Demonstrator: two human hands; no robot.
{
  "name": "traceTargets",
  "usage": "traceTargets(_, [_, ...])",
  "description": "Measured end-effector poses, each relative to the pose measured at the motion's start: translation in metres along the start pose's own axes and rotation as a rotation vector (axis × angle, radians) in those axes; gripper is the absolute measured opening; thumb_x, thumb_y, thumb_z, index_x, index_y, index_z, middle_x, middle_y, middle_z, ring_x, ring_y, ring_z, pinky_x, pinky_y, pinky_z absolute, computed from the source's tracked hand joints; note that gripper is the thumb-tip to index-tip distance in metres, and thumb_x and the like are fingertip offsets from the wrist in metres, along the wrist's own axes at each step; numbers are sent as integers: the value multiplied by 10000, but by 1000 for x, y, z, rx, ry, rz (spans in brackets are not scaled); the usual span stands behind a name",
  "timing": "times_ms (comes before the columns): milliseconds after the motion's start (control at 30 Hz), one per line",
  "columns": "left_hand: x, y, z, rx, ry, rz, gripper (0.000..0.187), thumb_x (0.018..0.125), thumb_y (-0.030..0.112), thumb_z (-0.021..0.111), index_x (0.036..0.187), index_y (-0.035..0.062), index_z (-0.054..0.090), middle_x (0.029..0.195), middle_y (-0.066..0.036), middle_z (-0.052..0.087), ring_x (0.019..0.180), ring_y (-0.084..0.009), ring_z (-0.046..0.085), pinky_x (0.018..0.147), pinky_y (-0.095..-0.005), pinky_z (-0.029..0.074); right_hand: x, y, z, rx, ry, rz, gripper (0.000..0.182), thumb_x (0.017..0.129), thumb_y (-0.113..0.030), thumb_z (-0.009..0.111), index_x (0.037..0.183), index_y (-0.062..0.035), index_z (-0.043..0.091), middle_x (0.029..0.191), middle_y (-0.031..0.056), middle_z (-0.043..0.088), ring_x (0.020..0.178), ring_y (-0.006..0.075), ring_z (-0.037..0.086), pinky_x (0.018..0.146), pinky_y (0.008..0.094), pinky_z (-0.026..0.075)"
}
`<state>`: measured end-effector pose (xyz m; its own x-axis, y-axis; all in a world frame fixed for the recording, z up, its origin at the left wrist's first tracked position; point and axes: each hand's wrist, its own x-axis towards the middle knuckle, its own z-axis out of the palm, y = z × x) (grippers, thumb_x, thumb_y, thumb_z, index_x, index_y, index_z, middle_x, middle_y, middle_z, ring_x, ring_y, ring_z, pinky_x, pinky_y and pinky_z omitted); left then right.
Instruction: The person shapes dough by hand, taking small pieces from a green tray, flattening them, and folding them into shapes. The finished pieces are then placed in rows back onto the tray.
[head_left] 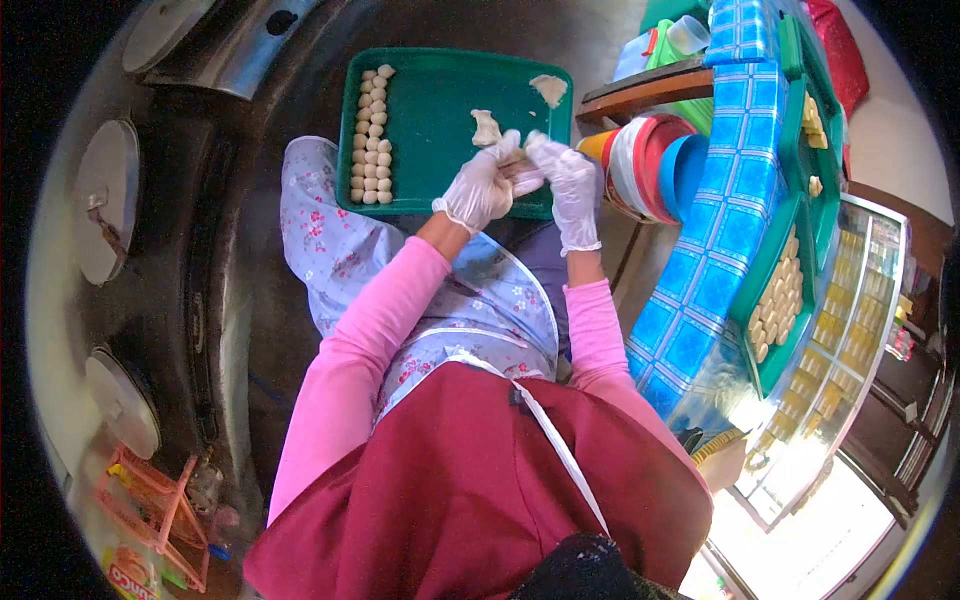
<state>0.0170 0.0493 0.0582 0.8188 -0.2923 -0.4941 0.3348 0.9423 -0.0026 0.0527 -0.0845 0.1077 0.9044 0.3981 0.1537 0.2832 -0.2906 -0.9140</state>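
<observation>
Both of my hands wear thin whitish gloves and meet over the near edge of a green tray (pixel 440 200). My left hand (pixel 480 188) is closed around a small piece of dough (pixel 518 168), mostly hidden by the fingers, with a brownish patch between them. Against the same piece, the bent fingers of my right hand (pixel 568 182) press in, slightly smeared by motion. Just beyond my left fingertips lies a flat scrap of dough (pixel 486 128). A larger dough piece (pixel 548 90) rests in the tray's far right corner. Rows of round dough balls (pixel 371 140) line the left side.
To the right, several stacked colourful tubs (pixel 672 165) stand beside a table with a blue checked cloth (pixel 720 215). Another green tray (pixel 775 300) there holds rows of pale pieces. A glass-fronted case (pixel 835 330) is farther right. Round metal lids (pixel 108 200) lie at left.
</observation>
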Motion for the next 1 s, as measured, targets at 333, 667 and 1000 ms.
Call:
traceTargets(333, [-25,13,-11,75,63,401,231,896,-22,542,1124,-51,558,1079,-170,617,958,-248,631,885,-327,543,73,80,32,-1277,6,-335,77,770,-93,575,736,-82,643,694,143,610,657,286,642,527,417,501])
traceTargets(667, [-32,20,-9,148,115,437,209,892,-15,549,1095,-53,586,1061,-157,649,936,-272,662,859,-337,553,124,67,18,-1431,27,-411,93,763,-78,565,755,-19,636,744,149,611,607,283,632,471,377,515])
traceTargets(1000, [-35,36,-17,100,147,410,223,859,-20,602,1081,-19,602,1008,-118,670,907,-241,671,796,-309,564,124,85,17,-1418,-313,-550,103,711,-76,579,657,-56,664,642,145,619,619,301,643,503,418,493])
